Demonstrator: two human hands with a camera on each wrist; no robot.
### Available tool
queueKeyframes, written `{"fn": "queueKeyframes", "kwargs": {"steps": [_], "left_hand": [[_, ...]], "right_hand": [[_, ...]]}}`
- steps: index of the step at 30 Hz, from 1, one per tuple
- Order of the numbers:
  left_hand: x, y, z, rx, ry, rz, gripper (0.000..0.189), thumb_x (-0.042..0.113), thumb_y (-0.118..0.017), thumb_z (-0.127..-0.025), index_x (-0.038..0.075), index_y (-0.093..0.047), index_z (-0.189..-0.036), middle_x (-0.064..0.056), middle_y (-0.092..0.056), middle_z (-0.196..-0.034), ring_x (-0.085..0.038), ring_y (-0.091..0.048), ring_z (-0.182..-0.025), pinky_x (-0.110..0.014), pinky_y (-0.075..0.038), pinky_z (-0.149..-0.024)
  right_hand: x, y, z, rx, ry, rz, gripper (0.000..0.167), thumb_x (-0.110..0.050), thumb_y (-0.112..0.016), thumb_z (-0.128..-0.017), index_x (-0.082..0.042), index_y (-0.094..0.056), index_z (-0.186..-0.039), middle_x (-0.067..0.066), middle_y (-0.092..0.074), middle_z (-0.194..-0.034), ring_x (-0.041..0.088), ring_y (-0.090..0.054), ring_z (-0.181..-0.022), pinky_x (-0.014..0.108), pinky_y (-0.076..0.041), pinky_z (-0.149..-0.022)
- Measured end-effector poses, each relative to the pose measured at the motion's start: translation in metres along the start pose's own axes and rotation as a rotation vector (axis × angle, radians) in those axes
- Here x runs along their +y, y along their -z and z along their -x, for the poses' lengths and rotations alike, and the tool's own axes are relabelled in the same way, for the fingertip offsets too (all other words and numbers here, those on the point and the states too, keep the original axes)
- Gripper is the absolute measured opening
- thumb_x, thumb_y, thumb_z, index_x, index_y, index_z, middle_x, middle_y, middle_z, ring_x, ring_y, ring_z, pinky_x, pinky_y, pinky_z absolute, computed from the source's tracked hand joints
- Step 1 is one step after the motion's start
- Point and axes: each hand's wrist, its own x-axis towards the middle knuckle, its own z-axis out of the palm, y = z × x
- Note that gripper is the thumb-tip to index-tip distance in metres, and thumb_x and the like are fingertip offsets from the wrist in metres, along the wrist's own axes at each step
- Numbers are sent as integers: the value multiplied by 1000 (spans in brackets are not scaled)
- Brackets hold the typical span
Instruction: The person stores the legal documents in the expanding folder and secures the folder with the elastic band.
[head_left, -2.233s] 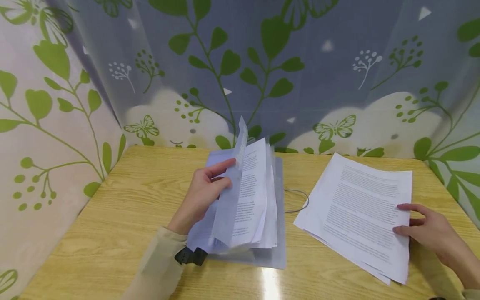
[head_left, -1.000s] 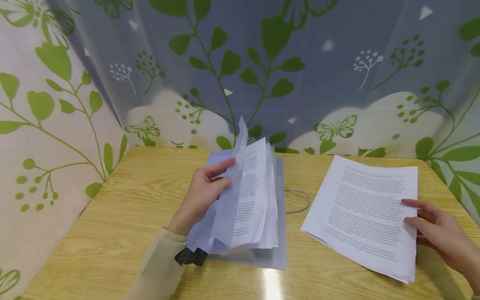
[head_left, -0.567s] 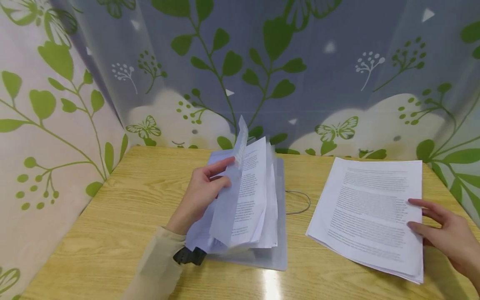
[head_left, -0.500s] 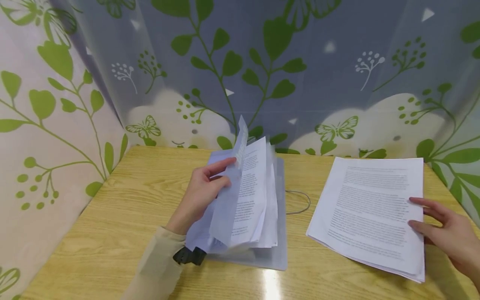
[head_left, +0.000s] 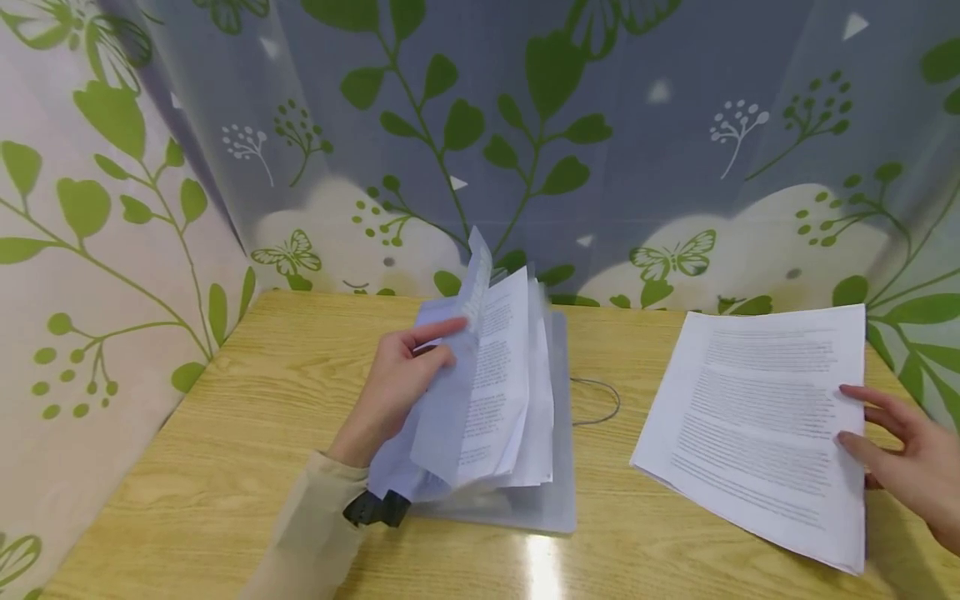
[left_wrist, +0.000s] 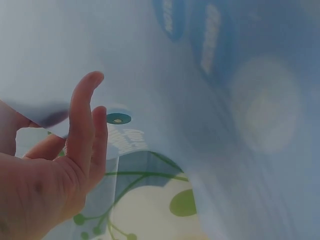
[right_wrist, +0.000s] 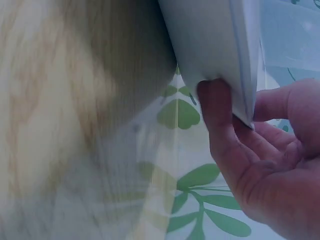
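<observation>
My left hand (head_left: 397,375) pinches the raised translucent flap (head_left: 457,392) of a grey-blue plastic folder (head_left: 558,508) between thumb and fingers. In the left wrist view, the fingers (left_wrist: 82,120) show against the bluish plastic. Printed sheets (head_left: 491,383) fan out inside the folder, tilted up to the right of the flap. My right hand (head_left: 903,458) grips a stack of printed paper (head_left: 757,417) by its right edge, thumb on top. The right wrist view shows fingers (right_wrist: 220,115) under the stack (right_wrist: 215,45), whose right side is raised off the table.
A thin grey cord loop (head_left: 600,400) sticks out from the folder's right side onto the wooden table (head_left: 225,458). Patterned cloth (head_left: 660,167) with leaves and butterflies hangs behind the table and along both sides. A black strap (head_left: 375,508) is around the left wrist.
My right hand has drawn the paper stack to the right and raised its right side; its sheets lie more evenly together. The left hand has shifted slightly left with the flap.
</observation>
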Motion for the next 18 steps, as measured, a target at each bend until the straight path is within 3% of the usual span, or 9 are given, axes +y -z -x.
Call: {"fn": "queueKeyframes", "kwargs": {"steps": [2, 4, 8, 12, 14, 16, 18], "left_hand": [[0, 0, 0, 8, -2, 7, 48, -1, -58, -84, 10, -73, -129, -8, -66, -139, -9, -51, -78, -19, -37, -60], [0, 0, 0, 11, -3, 14, 47, -1, -60, -85, 9, -72, -129, -8, -66, -138, -8, -54, -81, -18, -41, -63], [-1, 0, 0, 4, -9, -1, 46, -1, -66, -85, 10, -72, -129, -9, -67, -137, -10, -58, -87, -17, -48, -70], [-2, 0, -1, -13, -14, -35, 47, -1, -69, -84, 11, -72, -129, -10, -66, -137, -15, -57, -88, -18, -49, -71], [-2, 0, -1, -20, -14, -40, 47, -1, -69, -84, 11, -72, -130, -10, -66, -138, -16, -57, -87, -19, -48, -70], [-2, 0, -1, -23, -13, -39, 48, -2, -68, -84, 11, -72, -130, -10, -65, -139, -15, -57, -87, -19, -48, -69], [-2, 0, -1, -25, -16, -35, 48, -3, -67, -84, 10, -72, -130, -11, -65, -139, -15, -58, -87, -18, -49, -70]], "right_hand": [[2, 1, 0, -6, 23, 38, 66, -5, -57, -100, -28, -37, -158, 24, -62, -130, -8, -59, -67, 29, -57, -51], [1, 2, 1, -9, 32, 83, 66, -5, -55, -100, -15, -33, -161, 50, -40, -136, -9, -58, -65, 29, -57, -50], [-1, 3, 1, -4, 11, 119, 67, -4, -53, -100, -3, -26, -161, 53, -37, -139, -11, -55, -64, 28, -56, -49], [-6, 4, 1, 27, -12, 86, 68, -2, -51, -100, -13, -26, -163, 51, -32, -146, -13, -52, -65, 25, -55, -49], [-6, 4, 3, 49, -1, 25, 70, 2, -51, -100, -25, -32, -162, 29, -46, -153, -14, -52, -65, 23, -54, -49], [-5, 4, 4, 71, 37, -73, 73, 8, -50, -98, -36, -40, -156, -2, -63, -139, -13, -55, -65, 22, -54, -48], [-2, 6, 4, 80, 92, -205, 77, 15, -49, -94, -41, -49, -147, -30, -61, -119, -11, -60, -64, 21, -53, -47]]}}
